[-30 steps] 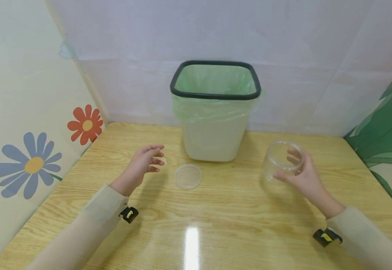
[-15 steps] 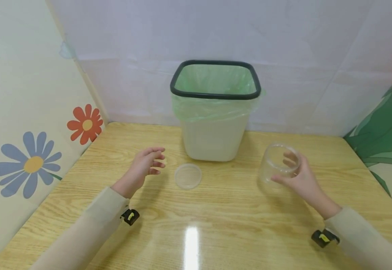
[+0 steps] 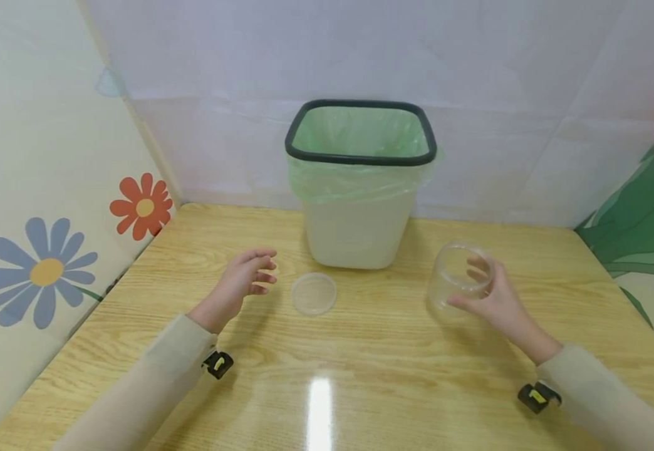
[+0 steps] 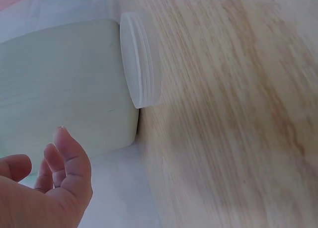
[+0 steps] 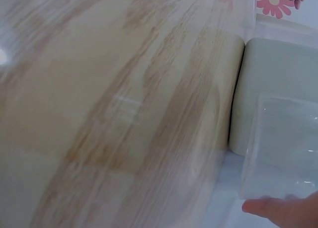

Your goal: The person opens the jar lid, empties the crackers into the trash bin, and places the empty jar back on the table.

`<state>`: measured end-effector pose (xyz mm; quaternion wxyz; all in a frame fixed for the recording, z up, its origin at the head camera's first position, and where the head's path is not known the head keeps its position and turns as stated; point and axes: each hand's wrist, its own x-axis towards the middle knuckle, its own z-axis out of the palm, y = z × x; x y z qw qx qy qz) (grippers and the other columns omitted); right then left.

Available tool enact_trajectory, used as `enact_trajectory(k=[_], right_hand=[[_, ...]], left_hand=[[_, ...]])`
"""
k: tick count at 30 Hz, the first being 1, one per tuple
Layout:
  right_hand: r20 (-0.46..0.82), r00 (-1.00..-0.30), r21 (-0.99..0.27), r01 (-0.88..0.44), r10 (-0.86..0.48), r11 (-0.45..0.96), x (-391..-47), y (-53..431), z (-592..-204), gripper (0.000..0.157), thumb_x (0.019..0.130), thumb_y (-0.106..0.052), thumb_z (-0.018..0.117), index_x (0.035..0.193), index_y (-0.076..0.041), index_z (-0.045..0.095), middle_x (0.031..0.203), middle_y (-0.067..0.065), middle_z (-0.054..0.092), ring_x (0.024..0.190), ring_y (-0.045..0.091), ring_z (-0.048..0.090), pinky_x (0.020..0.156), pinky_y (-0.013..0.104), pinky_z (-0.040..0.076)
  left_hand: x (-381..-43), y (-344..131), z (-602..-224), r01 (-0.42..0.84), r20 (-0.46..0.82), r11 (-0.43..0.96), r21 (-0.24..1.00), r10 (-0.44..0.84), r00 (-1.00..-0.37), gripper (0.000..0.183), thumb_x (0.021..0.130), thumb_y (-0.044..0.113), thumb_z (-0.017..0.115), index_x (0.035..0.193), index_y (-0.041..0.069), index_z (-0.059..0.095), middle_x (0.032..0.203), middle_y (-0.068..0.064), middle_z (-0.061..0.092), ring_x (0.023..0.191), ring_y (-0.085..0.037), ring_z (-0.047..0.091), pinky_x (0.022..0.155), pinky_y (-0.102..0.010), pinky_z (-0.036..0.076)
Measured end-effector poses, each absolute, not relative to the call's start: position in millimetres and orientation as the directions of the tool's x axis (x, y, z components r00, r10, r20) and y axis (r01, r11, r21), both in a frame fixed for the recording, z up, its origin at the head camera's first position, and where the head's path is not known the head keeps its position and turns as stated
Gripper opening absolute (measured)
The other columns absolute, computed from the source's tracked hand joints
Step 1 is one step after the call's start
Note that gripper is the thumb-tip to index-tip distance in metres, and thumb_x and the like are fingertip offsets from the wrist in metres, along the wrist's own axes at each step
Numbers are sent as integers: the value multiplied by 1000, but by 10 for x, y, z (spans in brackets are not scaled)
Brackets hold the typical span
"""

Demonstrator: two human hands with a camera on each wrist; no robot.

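On the right of the head view, my right hand (image 3: 498, 300) holds a clear plastic jar (image 3: 444, 285) between thumb and fingers, with its open mouth up. The jar (image 5: 285, 143) fills the right side of the right wrist view, the thumb against it; whether its base touches the table I cannot tell. A round translucent lid (image 3: 314, 294) lies flat on the table, just in front of the bin. Left of that lid, my left hand (image 3: 239, 279) hovers with relaxed, slightly bent fingers and holds nothing. The left wrist view also has the lid (image 4: 141, 59), apart from the fingers.
A pale trash bin (image 3: 355, 235) with a black rim and a green liner stands at the back middle of the wooden table (image 3: 394, 363). White sheeting (image 3: 220, 75) hangs behind it. Flower-printed panels (image 3: 0, 144) stand at the sides.
The right hand has moved slightly left and toward the person with the jar. The left hand has barely shifted; lid and bin stay where they were.
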<state>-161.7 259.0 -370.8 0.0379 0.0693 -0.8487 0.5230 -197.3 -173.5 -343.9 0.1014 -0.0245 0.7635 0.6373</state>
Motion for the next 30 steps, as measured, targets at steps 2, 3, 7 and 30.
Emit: enact_trajectory(k=[2,3,7,30], right_hand=[[127,-988,-884,-152,-87,442,-1611,2578,-3707,106,77,-1,84,152,12,10,154,35,24,139,57,30,109,66,34],[124,-988,-884,-152,-92,442,-1608,2571,-3706,107,77,-1,84,152,13,9,154,35,23,139,57,30,109,66,33],[112,-987,-882,-151,-114,447,-1596,2550,-3710,105,78,-1,83,151,13,10,155,35,22,141,57,27,111,68,30],[68,-986,-809,-145,-153,569,-1437,2407,-3659,100,77,-7,85,147,17,18,148,40,32,132,59,37,103,67,40]], left_hand=[[-1964,-1737,-3437,-172,-192,191,966,90,-977,46,107,20,43,146,-4,41,103,1,56,79,-6,60,67,-23,51],[-1960,-1740,-3435,-173,-193,194,966,91,-977,46,107,20,43,146,-4,41,102,1,56,79,-6,60,67,-24,51],[-1948,-1751,-3435,-182,-203,202,962,89,-975,46,107,20,43,146,-4,42,104,0,57,79,-6,60,67,-24,51],[-1879,-1832,-3365,-191,-213,194,962,102,-972,46,107,21,42,146,-3,42,104,-1,56,80,-6,60,69,-23,52]])
